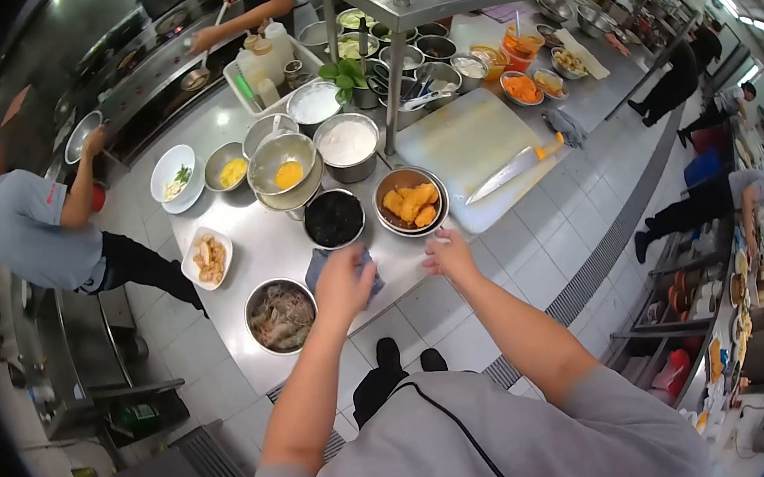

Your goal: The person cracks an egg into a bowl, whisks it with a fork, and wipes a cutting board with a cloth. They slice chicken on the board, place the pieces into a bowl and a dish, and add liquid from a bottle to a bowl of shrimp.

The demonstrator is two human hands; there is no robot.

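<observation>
Head view: left hand grips one cloth; right hand at counter.

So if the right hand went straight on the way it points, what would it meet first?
Most likely the steel bowl of orange fried pieces, just ahead of the right hand on the counter, though depth is hard to judge here.

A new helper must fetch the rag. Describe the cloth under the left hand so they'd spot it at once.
Find the steel counter, then its near edge, where the left hand rests. The cloth lies under that hand, in front of the bowl of dark food. Unlike the round metal bowls around it, it is flat, blue-grey fabric.
</observation>
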